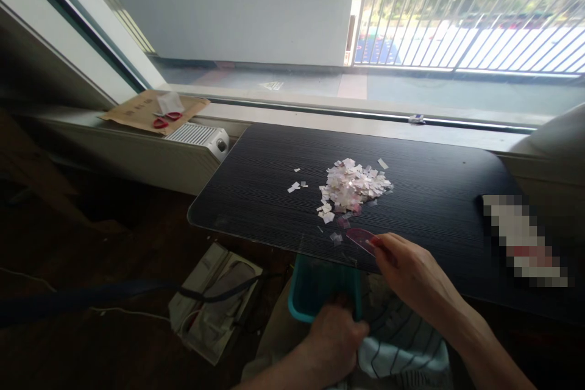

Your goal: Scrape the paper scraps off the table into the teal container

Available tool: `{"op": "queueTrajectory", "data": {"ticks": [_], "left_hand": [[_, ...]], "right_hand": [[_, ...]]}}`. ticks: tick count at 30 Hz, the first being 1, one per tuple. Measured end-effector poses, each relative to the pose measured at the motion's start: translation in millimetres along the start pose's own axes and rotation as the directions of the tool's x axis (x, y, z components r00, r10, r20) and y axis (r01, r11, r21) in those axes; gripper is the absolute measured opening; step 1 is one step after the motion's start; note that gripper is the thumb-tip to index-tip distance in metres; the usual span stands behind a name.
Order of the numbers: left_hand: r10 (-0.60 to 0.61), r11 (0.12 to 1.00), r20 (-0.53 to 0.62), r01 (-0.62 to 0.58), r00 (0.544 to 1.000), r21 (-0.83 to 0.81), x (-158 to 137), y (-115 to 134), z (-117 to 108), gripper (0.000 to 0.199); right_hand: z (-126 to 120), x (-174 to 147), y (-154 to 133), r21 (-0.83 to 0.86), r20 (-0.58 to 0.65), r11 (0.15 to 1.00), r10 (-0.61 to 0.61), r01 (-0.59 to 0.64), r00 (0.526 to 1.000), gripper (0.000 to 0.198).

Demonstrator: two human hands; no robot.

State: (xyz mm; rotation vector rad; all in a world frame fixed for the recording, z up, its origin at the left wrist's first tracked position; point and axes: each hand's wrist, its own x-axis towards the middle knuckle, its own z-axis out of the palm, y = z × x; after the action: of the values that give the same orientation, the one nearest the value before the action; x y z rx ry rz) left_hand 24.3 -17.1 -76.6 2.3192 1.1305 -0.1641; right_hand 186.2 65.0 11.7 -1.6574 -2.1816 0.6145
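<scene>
My right hand (404, 262) is closed on a thin, see-through pink plastic scraper (360, 238), whose rounded end lies near the front edge of the black table (256, 195). Just beyond it spreads a heap of small pale paper and clear film pieces (351, 184), with a few bits scattered to its left. Below the table edge, my left hand (336, 332) is closed on the near side of a teal plastic basket (298, 298). Its fingertips are partly hidden in shadow inside the basket.
Red-handled scissors (168, 119) rest on a brown envelope (137, 111) on the windowsill, beside a white heater (201, 137). An open box (217, 301) with cables sits low at left. A pixelated object (525, 241) lies on the table's right.
</scene>
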Motion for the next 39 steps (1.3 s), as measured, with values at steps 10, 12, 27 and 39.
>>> {"op": "queueTrajectory", "data": {"ticks": [10, 12, 27, 39], "left_hand": [[0.017, 1.000, 0.008, -0.017, 1.000, 0.008, 0.6, -0.6, -0.5, 0.013], [0.018, 1.000, 0.009, -0.018, 1.000, 0.010, 0.4, -0.9, -0.4, 0.013], [0.034, 0.999, -0.006, -0.034, 0.999, 0.016, -0.1, -1.1, -1.0, 0.012], [0.043, 0.999, -0.023, -0.042, 0.999, 0.027, -0.7, -1.6, 1.2, 0.010]], "right_hand": [[2.2, 4.9, 2.7, -0.011, -0.012, 1.000, 0.013, -0.014, 1.000, 0.022], [1.9, 4.3, 2.9, -0.003, -0.013, 1.000, 0.002, -0.002, 1.000, 0.022], [4.4, -4.2, -0.1, -0.006, -0.006, 0.996, -0.085, 0.085, 0.996, 0.022], [15.0, -2.9, -2.3, 0.010, 0.020, 0.979, -0.204, 0.204, 0.979, 0.023]]}}
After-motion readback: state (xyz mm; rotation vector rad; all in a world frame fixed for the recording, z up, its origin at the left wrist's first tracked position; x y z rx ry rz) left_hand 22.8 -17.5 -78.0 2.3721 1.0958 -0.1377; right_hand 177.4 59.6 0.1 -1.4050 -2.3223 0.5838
